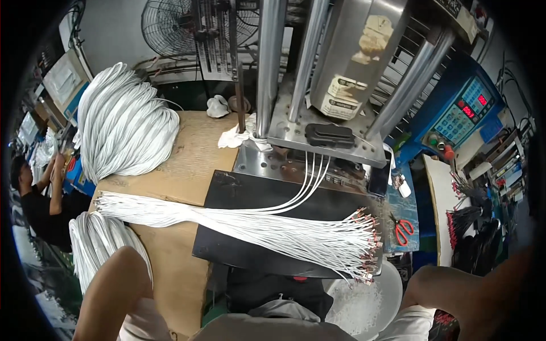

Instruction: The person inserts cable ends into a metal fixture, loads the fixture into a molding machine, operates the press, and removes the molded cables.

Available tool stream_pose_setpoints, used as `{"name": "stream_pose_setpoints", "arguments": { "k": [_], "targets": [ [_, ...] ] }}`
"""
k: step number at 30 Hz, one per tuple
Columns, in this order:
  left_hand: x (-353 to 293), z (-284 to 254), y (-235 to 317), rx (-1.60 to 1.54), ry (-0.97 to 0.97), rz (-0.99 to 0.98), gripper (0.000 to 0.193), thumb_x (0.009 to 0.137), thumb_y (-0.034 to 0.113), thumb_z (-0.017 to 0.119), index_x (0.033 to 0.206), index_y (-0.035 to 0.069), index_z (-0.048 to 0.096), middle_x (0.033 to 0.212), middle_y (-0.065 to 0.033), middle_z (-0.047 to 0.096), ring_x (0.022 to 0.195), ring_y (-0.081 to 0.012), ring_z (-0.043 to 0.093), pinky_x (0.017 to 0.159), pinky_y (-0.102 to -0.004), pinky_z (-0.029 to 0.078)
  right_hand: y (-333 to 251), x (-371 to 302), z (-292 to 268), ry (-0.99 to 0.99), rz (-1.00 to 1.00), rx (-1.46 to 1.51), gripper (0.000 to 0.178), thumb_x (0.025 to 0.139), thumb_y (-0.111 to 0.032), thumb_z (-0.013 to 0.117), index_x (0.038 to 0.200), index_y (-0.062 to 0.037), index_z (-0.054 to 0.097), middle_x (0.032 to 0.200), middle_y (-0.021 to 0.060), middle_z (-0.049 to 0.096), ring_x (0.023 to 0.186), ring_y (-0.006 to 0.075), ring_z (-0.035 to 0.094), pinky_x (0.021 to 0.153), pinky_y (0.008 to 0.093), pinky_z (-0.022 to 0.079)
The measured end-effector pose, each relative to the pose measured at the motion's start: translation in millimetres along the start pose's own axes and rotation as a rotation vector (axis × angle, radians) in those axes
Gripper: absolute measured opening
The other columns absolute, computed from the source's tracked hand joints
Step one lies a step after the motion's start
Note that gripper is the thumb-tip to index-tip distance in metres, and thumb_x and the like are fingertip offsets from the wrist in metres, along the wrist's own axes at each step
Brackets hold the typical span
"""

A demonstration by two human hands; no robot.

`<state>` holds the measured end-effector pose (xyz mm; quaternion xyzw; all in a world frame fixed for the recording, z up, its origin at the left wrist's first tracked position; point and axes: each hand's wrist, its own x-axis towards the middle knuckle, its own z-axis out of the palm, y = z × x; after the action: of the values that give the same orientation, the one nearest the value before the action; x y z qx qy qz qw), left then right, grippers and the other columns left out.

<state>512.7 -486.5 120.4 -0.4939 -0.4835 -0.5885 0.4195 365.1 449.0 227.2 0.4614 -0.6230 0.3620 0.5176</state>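
Neither of my hands shows. Only my bent left arm (116, 290) and bent right arm (449, 290) come in at the lower corners, elbows inward. Between them, a long bundle of white cables (273, 227) lies across a black board (227, 250), its left end reaching onto brown cardboard (176, 284). Reddish and metallic tips fan out at the bundle's right end. A few cables curve up from it to the steel plate (369, 150) of a press machine. On that plate sits a dark oblong block (330, 135).
Large white cable coils (125, 125) stand at left, with another coil (102, 244) nearer. Red-handled scissors (404, 232) lie right, above a white tub (395, 284). A blue control box (455, 113) and a fan (170, 28) stand behind. Another person (42, 199) works far left.
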Motion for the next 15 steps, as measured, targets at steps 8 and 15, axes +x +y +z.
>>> {"name": "stream_pose_setpoints", "arguments": {
  "k": [8,15],
  "targets": [
    [66,115,-191,0.067,-0.145,-0.234,0.037,0.095,0.025,0.063,0.116,-0.006,0.056,0.108,-0.0125,0.063,0.101,-0.0156,0.059,0.093,-0.0322,0.046,42,64,245,0.012,0.104,-0.14,0.041,0.088,-0.01,0.062,0.127,0.0,0.055,0.115,0.0197,0.061,0.103,0.0301,0.061,0.086,0.0378,0.049],
    [87,348,-403,-0.017,-0.098,-0.901,0.029,0.099,0.019,0.059,0.114,-0.005,0.061,0.109,-0.0109,0.066,0.102,-0.015,0.062,0.088,-0.0326,0.049,94,-64,309,-1.157,0.588,-0.062,0.083,0.078,-0.042,0.078,0.14,0.0017,0.046,0.143,0.022,0.046,0.133,0.0342,0.044,0.109,0.0515,0.034]
  ]
}}
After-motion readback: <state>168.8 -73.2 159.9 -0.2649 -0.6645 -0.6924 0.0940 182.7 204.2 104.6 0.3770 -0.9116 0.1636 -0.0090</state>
